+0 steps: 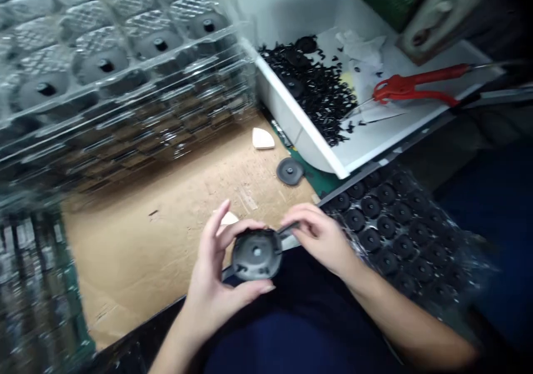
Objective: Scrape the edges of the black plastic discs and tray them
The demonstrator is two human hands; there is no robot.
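My left hand (216, 274) is closed around a round black plastic part (256, 253) with a small hole in its middle, thumb below and fingers above. My right hand (320, 235) pinches a thin dark tool (288, 228) whose tip touches the part's upper right edge. Both hands hover over the front edge of a brown cardboard sheet (166, 218), above my dark blue lap.
Stacked clear blister trays (116, 74) of round parts fill the upper left. A white bin (291, 124) holds black scraps and red pliers (412, 88). A loose black disc (290, 171) and a white piece (262, 139) lie on the cardboard. A tray of black discs (387, 224) sits right.
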